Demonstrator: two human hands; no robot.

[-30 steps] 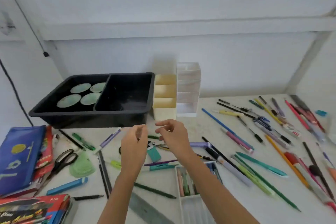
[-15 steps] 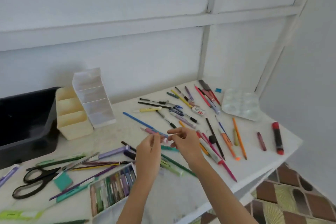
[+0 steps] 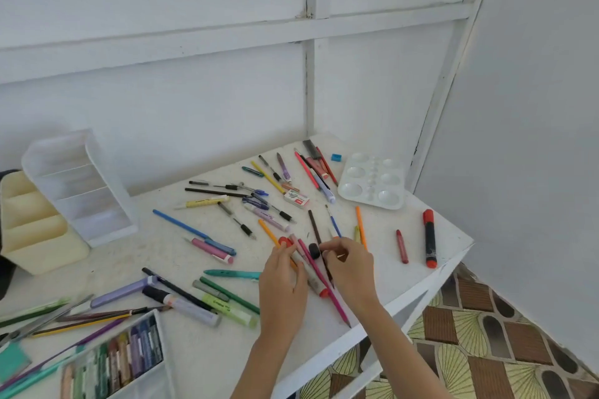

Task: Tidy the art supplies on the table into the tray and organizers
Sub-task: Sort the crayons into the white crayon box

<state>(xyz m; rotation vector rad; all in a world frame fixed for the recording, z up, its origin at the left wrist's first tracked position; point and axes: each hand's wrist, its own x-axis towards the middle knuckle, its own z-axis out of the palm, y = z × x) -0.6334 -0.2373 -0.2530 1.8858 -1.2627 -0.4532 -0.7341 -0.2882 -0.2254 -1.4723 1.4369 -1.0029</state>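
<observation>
My left hand [image 3: 281,283] lies over a cluster of pens near the table's front right edge, with its fingertips on a grey marker with red ends [image 3: 311,278]. My right hand [image 3: 351,269] pinches at a dark thin brush [image 3: 313,224] beside a black cap [image 3: 313,251]. A pink pencil [image 3: 327,288] lies between the hands. I cannot tell whether either hand grips anything. At far left stand the cream organizer [image 3: 39,236] and the clear white organizer [image 3: 81,185]. Only a sliver of the black tray [image 3: 4,269] shows.
Many loose pens and pencils cover the table. A white paint palette [image 3: 372,183] sits at the back right corner, with a red marker [image 3: 429,236] and a red crayon [image 3: 402,246] near the right edge. A box of pastels [image 3: 113,363] sits front left. Tiled floor lies beyond the edge.
The view has swung right, pushing the tray almost out of frame. Both hands have moved right and down onto the pens near the table's front right edge.
</observation>
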